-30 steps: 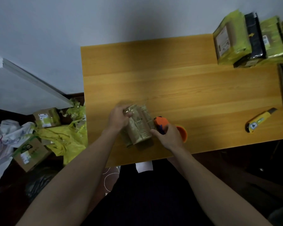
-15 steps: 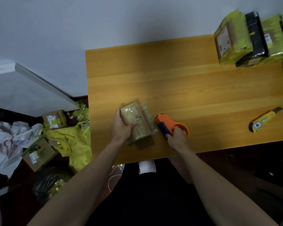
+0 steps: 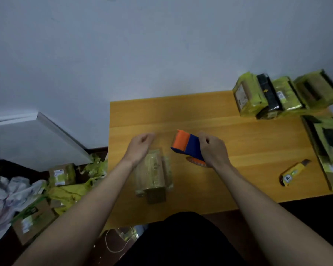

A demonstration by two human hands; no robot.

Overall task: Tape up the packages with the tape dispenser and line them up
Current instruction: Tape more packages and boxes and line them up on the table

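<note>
Orange-and-blue tape dispenser (image 3: 187, 145) is gripped by the right hand (image 3: 212, 150); the left hand (image 3: 140, 145), curled and empty, hovers over the box (image 3: 152, 174) near the worktop's (image 3: 229, 189) front edge. Unheld, it could be dragged off.

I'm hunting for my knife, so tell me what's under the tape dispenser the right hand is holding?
Only bare table shows beneath the tape dispenser; the right hand hides its far side. The utility knife lies farther right.

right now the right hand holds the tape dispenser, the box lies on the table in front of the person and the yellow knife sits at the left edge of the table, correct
Not quite. The head view shows the yellow knife near the right edge of the table, not the left. The rest holds: the right hand grips the tape dispenser, and the box lies in front of the person.
</note>
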